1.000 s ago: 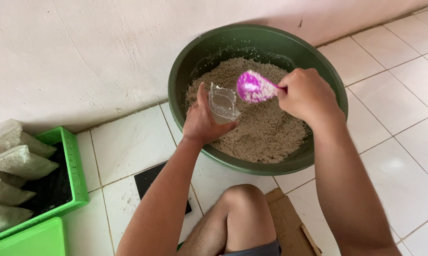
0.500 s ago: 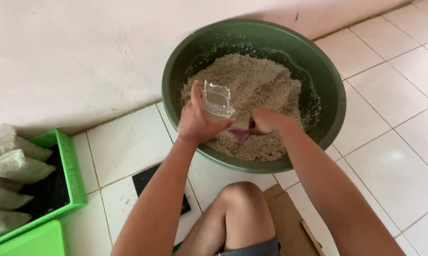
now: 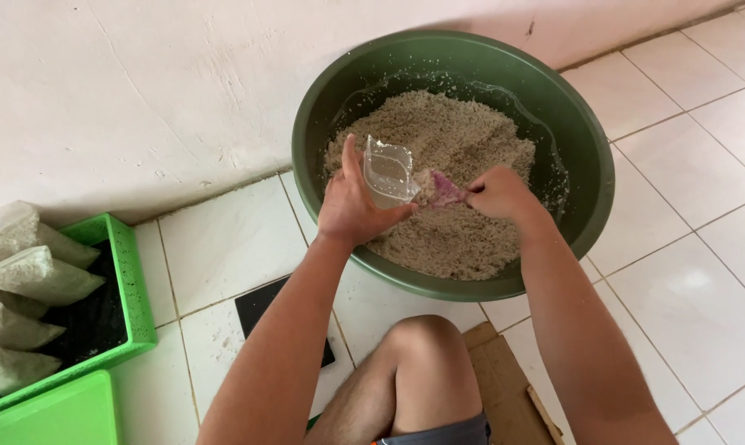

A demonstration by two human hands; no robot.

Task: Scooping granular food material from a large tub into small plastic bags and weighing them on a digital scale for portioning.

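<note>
A large dark green basin (image 3: 587,148) on the tiled floor holds a heap of pale grainy mix (image 3: 463,140). My left hand (image 3: 352,206) grips a small clear plastic bag (image 3: 387,171) over the basin, its mouth held open upward. My right hand (image 3: 500,196) holds a pink scoop (image 3: 445,189), whose bowl is loaded with the mix and sits right beside the bag's lower edge. Both hands hover just above the heap near the basin's front.
A green crate (image 3: 133,288) at the left holds several filled pale bags (image 3: 34,276); a green lid (image 3: 51,416) lies in front of it. A black flat object (image 3: 261,305) lies on the tiles under my left arm. My knee (image 3: 426,363) and cardboard (image 3: 508,383) are below the basin.
The pink scoop went from raised over the bag down into the mix, then came up loaded beside the bag. My left hand kept the bag almost still.
</note>
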